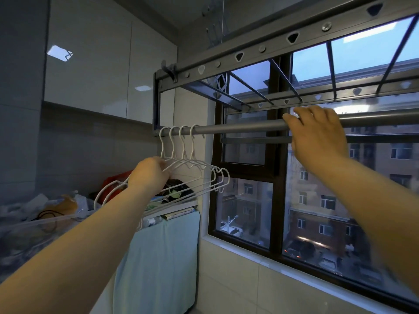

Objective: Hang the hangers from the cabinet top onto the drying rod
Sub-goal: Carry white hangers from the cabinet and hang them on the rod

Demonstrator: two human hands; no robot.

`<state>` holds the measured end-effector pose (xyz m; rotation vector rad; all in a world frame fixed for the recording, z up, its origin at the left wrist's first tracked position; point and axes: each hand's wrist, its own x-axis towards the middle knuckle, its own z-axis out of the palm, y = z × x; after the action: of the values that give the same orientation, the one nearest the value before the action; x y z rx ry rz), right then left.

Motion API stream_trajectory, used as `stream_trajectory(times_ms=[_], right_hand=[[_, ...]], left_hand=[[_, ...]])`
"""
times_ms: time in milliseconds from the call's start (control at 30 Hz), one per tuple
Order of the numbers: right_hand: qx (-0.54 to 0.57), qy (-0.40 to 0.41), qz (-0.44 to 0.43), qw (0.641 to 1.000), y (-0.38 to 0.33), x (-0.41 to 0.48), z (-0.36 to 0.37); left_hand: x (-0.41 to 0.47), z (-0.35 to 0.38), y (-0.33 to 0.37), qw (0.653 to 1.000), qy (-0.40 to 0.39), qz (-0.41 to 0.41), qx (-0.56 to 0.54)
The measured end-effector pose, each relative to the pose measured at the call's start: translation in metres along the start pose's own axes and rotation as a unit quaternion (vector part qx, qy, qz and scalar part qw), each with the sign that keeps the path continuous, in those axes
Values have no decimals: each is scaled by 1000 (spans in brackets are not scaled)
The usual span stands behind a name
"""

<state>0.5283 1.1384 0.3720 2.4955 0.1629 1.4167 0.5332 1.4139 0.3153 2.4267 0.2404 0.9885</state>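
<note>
The left hand [150, 173] is clutching the shoulders of four thin white wire hangers [197, 168], whose hooks are hanging on the drying rod [238, 128] at the hand's one o'clock. The right hand [317, 134] is gripping the grey rod, at three o'clock from the hooks.

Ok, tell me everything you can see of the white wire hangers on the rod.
The white wire hangers are thin, coated-looking metal; four hooks show, bunched close together. The hooks sit over the grey round drying rod near its left end, and the bodies hang below, tilted. The left hand grips them at the shoulders.
</note>
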Motion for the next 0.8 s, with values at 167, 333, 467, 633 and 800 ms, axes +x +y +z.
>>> stream_trajectory(times_ms=[167, 333, 467, 633, 800], right_hand=[[28, 1, 18, 999, -3, -25, -23], [79, -48, 32, 995, -12, -72, -38], [84, -176, 30, 980, 0, -113, -45], [86, -316, 87, 941, 51, -177, -53], [139, -401, 231, 875, 130, -256, -86]], left_hand=[[-29, -13, 4, 995, 22, 50, -87], [-62, 0, 3, 983, -17, 96, -155], [-98, 31, 19, 966, -112, 128, -195], [-143, 73, 65, 922, -252, 208, -207], [-210, 98, 135, 865, -373, 224, -249]])
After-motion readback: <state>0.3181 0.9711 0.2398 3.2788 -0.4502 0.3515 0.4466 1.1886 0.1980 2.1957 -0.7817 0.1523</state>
